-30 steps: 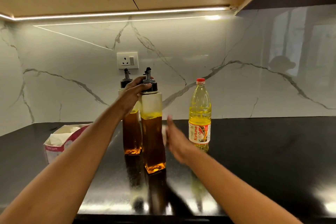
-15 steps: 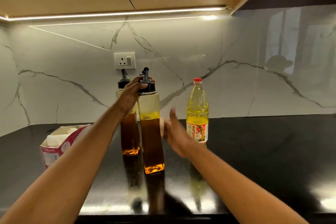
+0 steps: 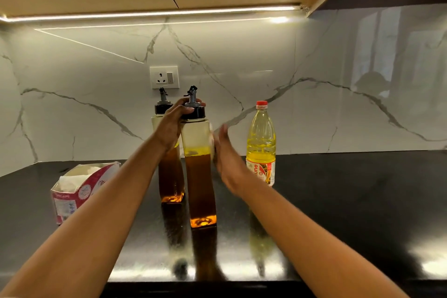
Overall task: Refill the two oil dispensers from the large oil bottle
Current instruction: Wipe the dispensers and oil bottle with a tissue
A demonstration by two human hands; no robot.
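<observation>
Two tall clear oil dispensers with black spout caps stand side by side on the black counter [image 3: 350, 201]. The nearer dispenser [image 3: 200, 184] is partly full of dark oil, and my left hand [image 3: 173, 123] grips its black cap [image 3: 194, 111]. The farther dispenser [image 3: 169, 176] stands just behind and left, partly hidden by my left wrist. My right hand [image 3: 226, 159] is open, palm toward the nearer dispenser's right side, blurred and very close to it. The large yellow oil bottle [image 3: 261, 145] with a red cap stands upright to the right.
An open pink and white tissue box [image 3: 79, 189] sits on the counter at the left. A marble backsplash with a wall socket [image 3: 164, 77] rises behind the bottles. A lit cabinet underside hangs overhead. The counter's front edge runs below my arms.
My right hand has risen and moved left toward the nearer dispenser's body. My left hand has stayed on the cap.
</observation>
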